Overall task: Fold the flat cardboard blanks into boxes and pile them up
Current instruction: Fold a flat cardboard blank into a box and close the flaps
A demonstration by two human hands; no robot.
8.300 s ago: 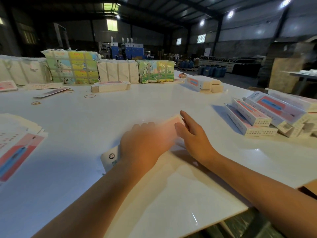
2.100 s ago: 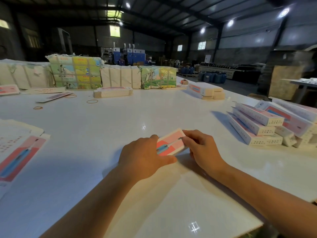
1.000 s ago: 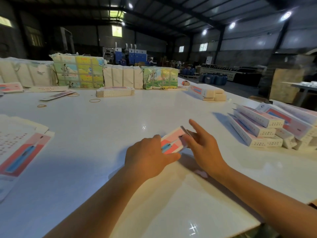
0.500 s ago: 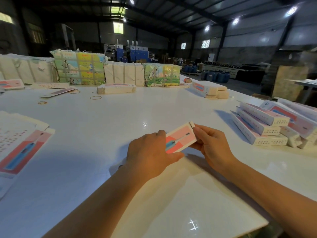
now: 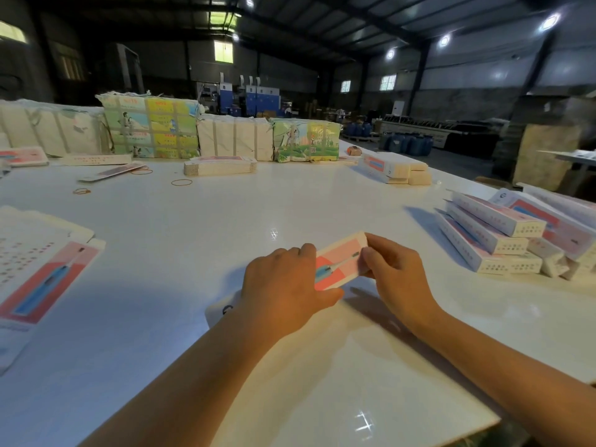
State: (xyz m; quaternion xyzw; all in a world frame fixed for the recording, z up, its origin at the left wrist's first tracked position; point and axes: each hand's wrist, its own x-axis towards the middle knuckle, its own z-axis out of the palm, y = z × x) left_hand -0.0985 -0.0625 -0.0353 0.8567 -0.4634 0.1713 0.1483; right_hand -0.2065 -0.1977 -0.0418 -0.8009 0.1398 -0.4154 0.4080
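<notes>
Finished boxes [image 5: 496, 235] pile on the surface [image 5: 225, 221] at right; flat blanks [image 5: 42, 272] lie left. Both hands' fingers, left hand [image 5: 283, 288] and right hand [image 5: 398, 274], curl around a pink box [image 5: 338, 262].

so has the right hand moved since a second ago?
Yes. The right hand, then open with fingers pointing toward the pile of folded boxes, has curled back onto the end of the box being folded.

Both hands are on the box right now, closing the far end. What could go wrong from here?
1. The right hand pinches the far end of the box; squeezing hard may crease the thin card there.
2. The left hand covers the near end, so an unclosed flap there could go unnoticed.
3. The pile of finished boxes lies askew; another box set on top might slide off.
</notes>
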